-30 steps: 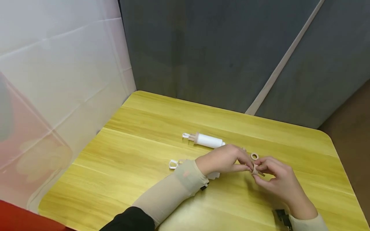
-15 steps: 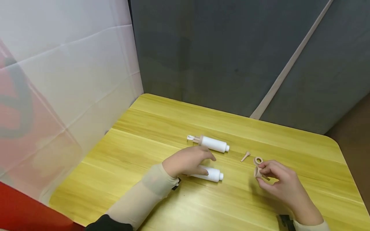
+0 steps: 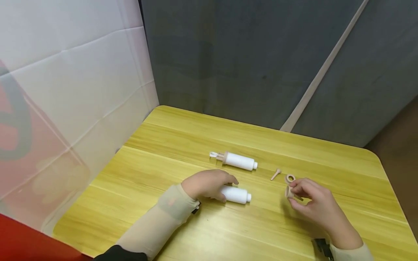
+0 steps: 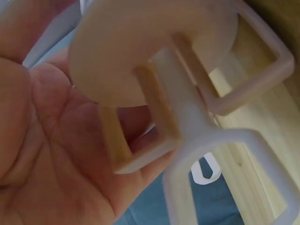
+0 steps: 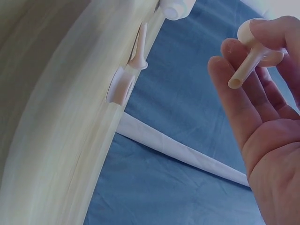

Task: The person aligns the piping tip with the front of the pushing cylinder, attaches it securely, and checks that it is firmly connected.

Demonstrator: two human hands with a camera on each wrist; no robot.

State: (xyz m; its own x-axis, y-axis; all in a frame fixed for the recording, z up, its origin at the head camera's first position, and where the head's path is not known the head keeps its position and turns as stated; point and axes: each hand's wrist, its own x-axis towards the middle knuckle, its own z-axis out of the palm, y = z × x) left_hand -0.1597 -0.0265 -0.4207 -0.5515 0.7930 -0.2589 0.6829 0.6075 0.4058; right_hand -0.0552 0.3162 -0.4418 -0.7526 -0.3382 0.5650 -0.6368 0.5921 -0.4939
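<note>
A white toy syringe (image 3: 235, 194) lies on the table, with my left hand (image 3: 207, 184) around its rear end. In the left wrist view its beige flange with finger loops (image 4: 150, 61) and white plunger handle (image 4: 187, 136) sit against the palm; the gripping fingertips are hidden there. My right hand (image 3: 315, 201) pinches a beige cup-shaped nozzle with a thin tube (image 5: 251, 65) between thumb and fingers, just above the table. Close by lie a beige ring (image 3: 290, 178) and a small beige needle-like tip (image 3: 275, 174).
A second white toy syringe (image 3: 240, 161) with a beige flange lies farther back, tip to the right. The yellow wood-grain table (image 3: 156, 210) meets a dark curtain (image 3: 228, 58) behind and a pale cloth (image 3: 81, 90) at the left.
My left hand has left the nozzle and moved left to the nearer toy syringe, its thumb now beside the barrel. The right hand still pinches the nozzle in nearly the same place.
</note>
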